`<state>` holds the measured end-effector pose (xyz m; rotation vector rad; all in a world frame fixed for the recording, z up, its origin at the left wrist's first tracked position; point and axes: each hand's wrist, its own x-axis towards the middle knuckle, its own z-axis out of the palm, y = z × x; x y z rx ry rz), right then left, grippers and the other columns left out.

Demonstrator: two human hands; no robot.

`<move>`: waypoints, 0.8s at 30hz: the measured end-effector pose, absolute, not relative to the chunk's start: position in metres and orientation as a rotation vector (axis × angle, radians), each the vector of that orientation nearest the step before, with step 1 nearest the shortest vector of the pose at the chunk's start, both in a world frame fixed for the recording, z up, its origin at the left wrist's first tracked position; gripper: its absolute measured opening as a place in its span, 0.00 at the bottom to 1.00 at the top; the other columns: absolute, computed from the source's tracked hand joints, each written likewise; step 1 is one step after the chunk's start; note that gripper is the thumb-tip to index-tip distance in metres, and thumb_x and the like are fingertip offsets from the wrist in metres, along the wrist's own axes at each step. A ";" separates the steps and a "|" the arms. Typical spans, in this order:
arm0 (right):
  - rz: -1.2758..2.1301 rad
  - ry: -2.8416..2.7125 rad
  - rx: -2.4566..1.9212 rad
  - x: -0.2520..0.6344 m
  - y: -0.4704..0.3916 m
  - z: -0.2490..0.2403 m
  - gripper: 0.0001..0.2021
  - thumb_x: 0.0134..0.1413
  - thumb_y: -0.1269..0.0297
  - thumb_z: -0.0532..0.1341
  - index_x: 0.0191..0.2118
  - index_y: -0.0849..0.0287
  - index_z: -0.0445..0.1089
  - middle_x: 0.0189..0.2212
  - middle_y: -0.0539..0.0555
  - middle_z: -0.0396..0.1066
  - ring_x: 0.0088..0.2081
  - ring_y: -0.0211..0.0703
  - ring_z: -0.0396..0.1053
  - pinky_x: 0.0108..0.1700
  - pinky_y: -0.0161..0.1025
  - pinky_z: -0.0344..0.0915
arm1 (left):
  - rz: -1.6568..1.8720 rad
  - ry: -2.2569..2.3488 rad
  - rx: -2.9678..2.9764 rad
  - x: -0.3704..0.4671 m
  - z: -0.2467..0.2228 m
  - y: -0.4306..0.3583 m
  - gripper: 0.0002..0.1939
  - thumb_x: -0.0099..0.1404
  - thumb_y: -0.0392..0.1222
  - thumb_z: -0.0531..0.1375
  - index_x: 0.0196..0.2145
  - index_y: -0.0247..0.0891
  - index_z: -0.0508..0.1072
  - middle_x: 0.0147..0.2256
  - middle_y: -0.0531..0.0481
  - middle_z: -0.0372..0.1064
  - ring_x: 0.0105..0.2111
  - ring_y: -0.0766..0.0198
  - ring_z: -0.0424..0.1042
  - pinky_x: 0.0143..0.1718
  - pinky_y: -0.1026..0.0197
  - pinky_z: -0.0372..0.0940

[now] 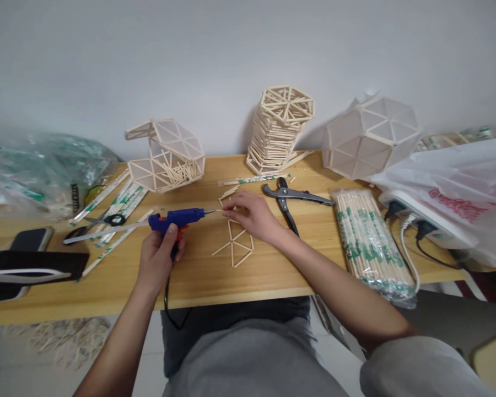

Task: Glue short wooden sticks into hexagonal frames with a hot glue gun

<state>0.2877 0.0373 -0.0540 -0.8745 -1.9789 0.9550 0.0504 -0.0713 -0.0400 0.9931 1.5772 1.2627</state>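
A blue glue gun [177,219] is gripped in the left hand [161,251] at the center of a wooden table [206,289], its nozzle pointing right. The right hand [252,216] pinches a short wooden stick [220,210] at the nozzle tip; whether the two touch is unclear. The hands are apart. Just below the right hand, a flat stick frame [232,241] lies on the table, its spokes meeting at a hub, part of its rim in place.

To the right lie a dark-handled cutter [290,194] and a clear packet of sticks [366,237] printed in green, too small to read. Farther right, a white plastic bag [450,179] carries red lettering, illegible here. Behind stands a tall stick tower [278,135]. At left, a clear plastic bag [45,171] shows green print and a dark vertical label, both unreadable.
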 end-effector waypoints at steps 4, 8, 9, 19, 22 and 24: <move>0.951 -1.971 -0.854 0.288 0.038 -0.055 0.02 0.65 0.68 0.71 0.42 0.56 0.82 0.40 0.54 0.82 0.43 0.45 0.75 0.48 0.42 0.67 | 1.262 1.581 1.011 0.050 -0.041 -0.071 0.25 0.67 0.66 0.65 0.35 0.39 0.75 0.21 0.55 0.64 0.16 0.70 0.60 0.16 0.64 0.51; 0.989 -1.928 -0.836 0.288 0.039 -0.055 0.02 0.64 0.68 0.71 0.41 0.56 0.82 0.40 0.55 0.83 0.43 0.45 0.76 0.48 0.42 0.68 | 1.223 1.629 1.059 0.049 -0.041 -0.072 0.24 0.69 0.65 0.63 0.33 0.39 0.75 0.23 0.53 0.69 0.16 0.70 0.60 0.17 0.64 0.52; 1.008 -1.912 -0.826 0.288 0.039 -0.055 0.01 0.64 0.68 0.71 0.41 0.56 0.82 0.40 0.55 0.83 0.43 0.45 0.76 0.47 0.42 0.68 | 1.209 1.653 1.071 0.049 -0.041 -0.072 0.24 0.69 0.65 0.63 0.33 0.39 0.76 0.22 0.52 0.69 0.16 0.69 0.60 0.17 0.64 0.52; 1.252 -1.780 -0.869 0.286 0.037 -0.047 0.05 0.64 0.64 0.70 0.42 0.58 0.82 0.41 0.54 0.84 0.39 0.40 0.76 0.40 0.37 0.65 | 0.885 1.961 1.051 0.039 -0.028 -0.062 0.28 0.56 0.70 0.65 0.33 0.41 0.74 0.20 0.53 0.70 0.17 0.61 0.67 0.21 0.59 0.60; 1.281 -1.751 -0.889 0.285 0.035 -0.045 0.04 0.63 0.64 0.70 0.41 0.58 0.81 0.40 0.53 0.84 0.39 0.40 0.76 0.40 0.37 0.64 | 0.662 2.212 1.233 0.026 -0.021 -0.063 0.28 0.59 0.72 0.61 0.35 0.43 0.76 0.23 0.50 0.73 0.25 0.53 0.75 0.30 0.55 0.63; 1.293 -1.738 -0.885 0.284 0.035 -0.044 0.04 0.62 0.64 0.71 0.41 0.58 0.81 0.40 0.53 0.84 0.38 0.40 0.76 0.40 0.37 0.64 | 0.492 2.351 1.401 0.019 -0.017 -0.064 0.28 0.63 0.72 0.58 0.34 0.44 0.77 0.27 0.47 0.76 0.31 0.49 0.76 0.33 0.54 0.61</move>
